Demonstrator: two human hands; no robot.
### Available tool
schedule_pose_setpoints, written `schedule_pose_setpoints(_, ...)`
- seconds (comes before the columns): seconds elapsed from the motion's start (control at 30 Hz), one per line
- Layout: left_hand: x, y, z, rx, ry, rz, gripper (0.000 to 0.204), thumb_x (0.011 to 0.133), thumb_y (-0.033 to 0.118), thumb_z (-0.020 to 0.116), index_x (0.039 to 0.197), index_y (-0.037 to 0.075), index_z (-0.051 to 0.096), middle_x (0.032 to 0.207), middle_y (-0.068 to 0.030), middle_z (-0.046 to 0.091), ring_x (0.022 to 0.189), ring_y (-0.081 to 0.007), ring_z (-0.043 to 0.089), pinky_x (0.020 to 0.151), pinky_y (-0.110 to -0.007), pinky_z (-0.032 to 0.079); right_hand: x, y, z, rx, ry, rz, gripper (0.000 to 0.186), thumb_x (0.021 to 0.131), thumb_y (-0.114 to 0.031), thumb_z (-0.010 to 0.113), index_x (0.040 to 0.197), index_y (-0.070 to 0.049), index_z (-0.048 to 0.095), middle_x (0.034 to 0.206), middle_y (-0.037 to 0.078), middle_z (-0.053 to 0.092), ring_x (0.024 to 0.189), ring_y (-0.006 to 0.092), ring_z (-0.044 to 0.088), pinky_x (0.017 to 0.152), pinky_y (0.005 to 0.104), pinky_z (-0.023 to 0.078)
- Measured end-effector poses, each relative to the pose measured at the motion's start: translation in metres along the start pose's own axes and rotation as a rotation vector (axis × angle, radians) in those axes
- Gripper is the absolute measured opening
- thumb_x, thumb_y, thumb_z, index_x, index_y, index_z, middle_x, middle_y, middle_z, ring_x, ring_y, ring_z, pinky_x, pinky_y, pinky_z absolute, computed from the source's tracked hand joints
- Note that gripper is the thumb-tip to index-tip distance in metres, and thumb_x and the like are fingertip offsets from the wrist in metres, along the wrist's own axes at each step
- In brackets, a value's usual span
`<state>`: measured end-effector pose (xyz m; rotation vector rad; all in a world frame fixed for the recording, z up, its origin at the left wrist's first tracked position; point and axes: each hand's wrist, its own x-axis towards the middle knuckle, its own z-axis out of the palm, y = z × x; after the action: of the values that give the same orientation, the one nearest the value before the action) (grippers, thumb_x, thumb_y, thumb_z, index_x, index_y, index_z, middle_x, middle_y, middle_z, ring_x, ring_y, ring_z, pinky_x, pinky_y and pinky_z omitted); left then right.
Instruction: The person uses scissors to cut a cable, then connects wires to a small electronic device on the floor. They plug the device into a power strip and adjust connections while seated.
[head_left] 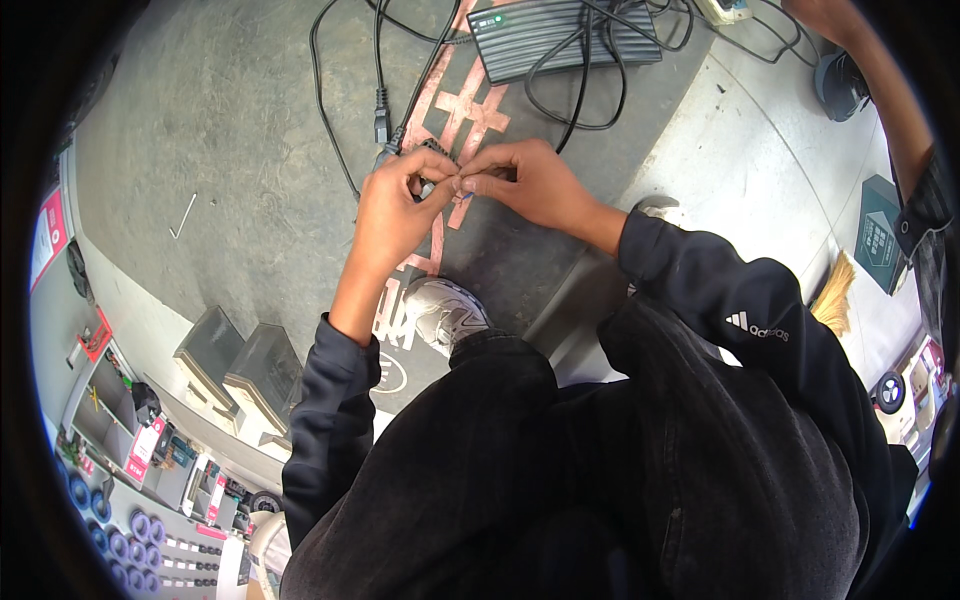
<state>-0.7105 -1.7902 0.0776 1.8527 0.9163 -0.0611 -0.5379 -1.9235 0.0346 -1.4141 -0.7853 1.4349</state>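
My left hand [395, 210] and my right hand [540, 185] meet fingertip to fingertip above the dark mat [250, 120]. Both are closed in a pinch on something small, mostly hidden by the fingers; a dark edge and a bluish bit show around them. Just beyond my left hand, a black cable with a plug end [393, 146] runs up and away. Beside it lies another black cable connector [381, 122]. Farther off sits a black ribbed power box [560, 45] with a green light, black cords looped over it.
An L-shaped hex key [183, 217] lies on the mat at left. My shoe [440, 310] stands close below my hands. Two dark blocks [262, 370] are at lower left, near shelves. At right are another person's arm [895, 100], a dark green box [880, 235] and a straw-coloured broom [833, 295].
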Motion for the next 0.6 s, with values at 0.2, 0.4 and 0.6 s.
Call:
schedule_pose_setpoints(0.2,0.004,0.022,-0.011,0.290,0.063,0.219,0.010,0.081,0.005,0.082,0.088,0.007,0.074,0.080,-0.0046,0.072,0.068,-0.0211,0.059,0.066,-0.035,0.047,0.001,0.002,0.003,-0.042,0.000,-0.088,0.013,0.095,-0.008,0.077,0.105,0.001,0.079,0.095,0.010,0.081,0.085,0.0126,0.075,0.080,0.0282,0.059)
schedule_pose_setpoints(0.4,0.000,0.050,-0.016,0.444,0.051,-0.012,0.011,0.078,0.009,0.081,0.082,0.007,0.071,0.072,-0.0063,0.070,0.065,-0.0269,0.066,0.061,-0.039,0.051,0.012,0.007,0.012,-0.110,0.037,-0.177,0.017,0.091,-0.008,0.078,0.106,0.000,0.080,0.094,0.009,0.079,0.082,0.0171,0.074,0.076,0.0301,0.057)
schedule_pose_setpoints(0.6,-0.010,0.019,-0.010,-0.084,0.109,-0.253,0.010,0.089,0.010,0.078,0.090,-0.001,0.076,0.075,-0.0070,0.077,0.063,-0.0098,0.068,0.058,-0.028,0.050,0.021,0.014,0.013,-0.050,-0.025,-0.190,0.020,0.089,-0.012,0.080,0.106,-0.002,0.080,0.093,0.009,0.077,0.083,0.0197,0.072,0.077,0.0340,0.056)
